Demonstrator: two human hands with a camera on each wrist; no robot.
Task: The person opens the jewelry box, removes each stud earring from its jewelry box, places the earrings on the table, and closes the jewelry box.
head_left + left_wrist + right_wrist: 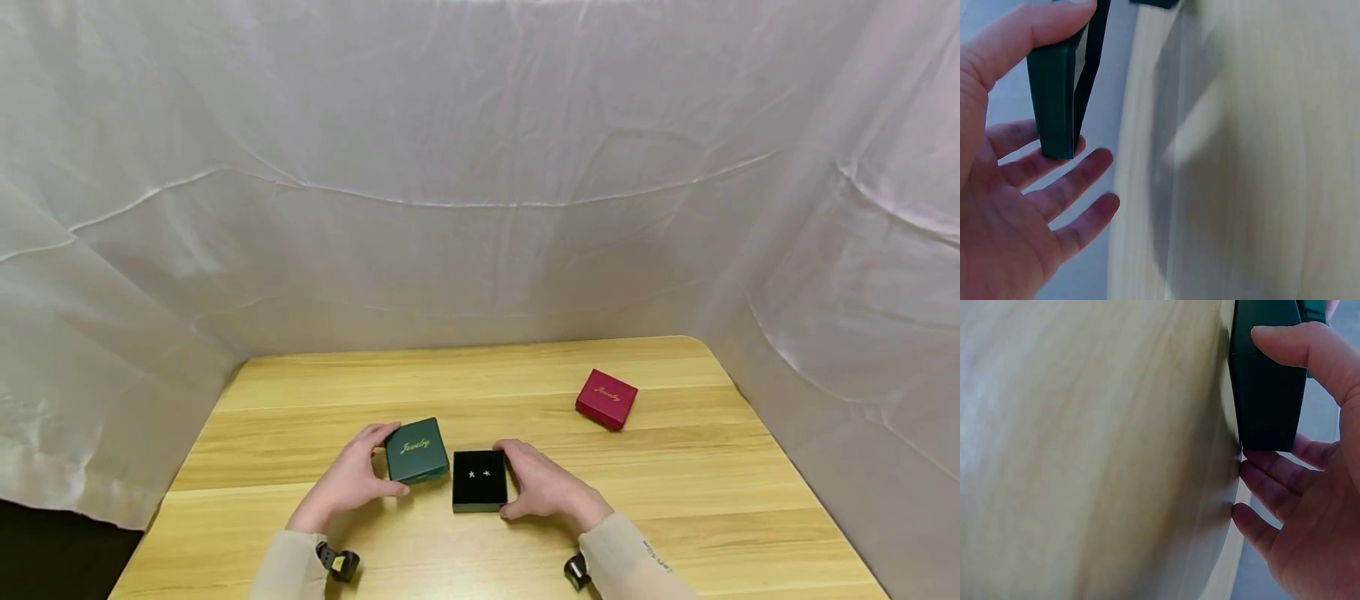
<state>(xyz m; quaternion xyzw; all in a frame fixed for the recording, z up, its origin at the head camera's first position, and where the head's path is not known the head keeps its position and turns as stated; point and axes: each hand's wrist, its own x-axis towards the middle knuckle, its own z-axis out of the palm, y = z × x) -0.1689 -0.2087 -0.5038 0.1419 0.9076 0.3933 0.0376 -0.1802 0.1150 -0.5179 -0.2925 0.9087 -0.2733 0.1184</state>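
Observation:
A green lid (417, 451) with gold "Jewelry" lettering is gripped by my left hand (352, 475), thumb on its near edge and fingers at its far edge. The left wrist view shows its hollow underside lifted above the table. To the right sits the matching box base (480, 505), lined in black, with a pair of small star-like earrings (478, 474) on the insert. My right hand (546, 483) holds the base by its sides, thumb near and fingers far. In the right wrist view the thumb (1297, 347) presses on the green wall.
A red jewelry box (607, 399), closed, lies farther back on the right of the wooden table (337, 392). Pale cloth (480, 250) hangs behind and along both sides of the table.

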